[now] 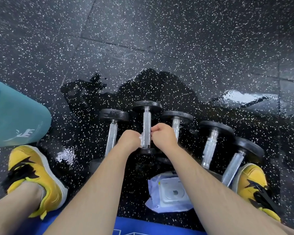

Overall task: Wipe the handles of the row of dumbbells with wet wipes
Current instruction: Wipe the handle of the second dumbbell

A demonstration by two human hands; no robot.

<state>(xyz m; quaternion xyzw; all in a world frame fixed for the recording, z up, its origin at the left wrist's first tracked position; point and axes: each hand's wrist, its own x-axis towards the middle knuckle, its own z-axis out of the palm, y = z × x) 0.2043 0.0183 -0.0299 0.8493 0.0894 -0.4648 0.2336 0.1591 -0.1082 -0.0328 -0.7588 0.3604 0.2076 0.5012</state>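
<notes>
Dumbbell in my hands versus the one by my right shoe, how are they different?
The held dumbbell has the left hand and right hand pinching a wipe at its handle; the end dumbbell, beside the right shoe, is untouched. The held dumbbell points straight away; the end dumbbell slants rightward. Both have silver knurled handles and black round weights.

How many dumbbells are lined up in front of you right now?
5, side by side: leftmost dumbbell, second dumbbell being wiped, third dumbbell, fourth dumbbell, fifth dumbbell farthest right. None seems hidden.
</notes>
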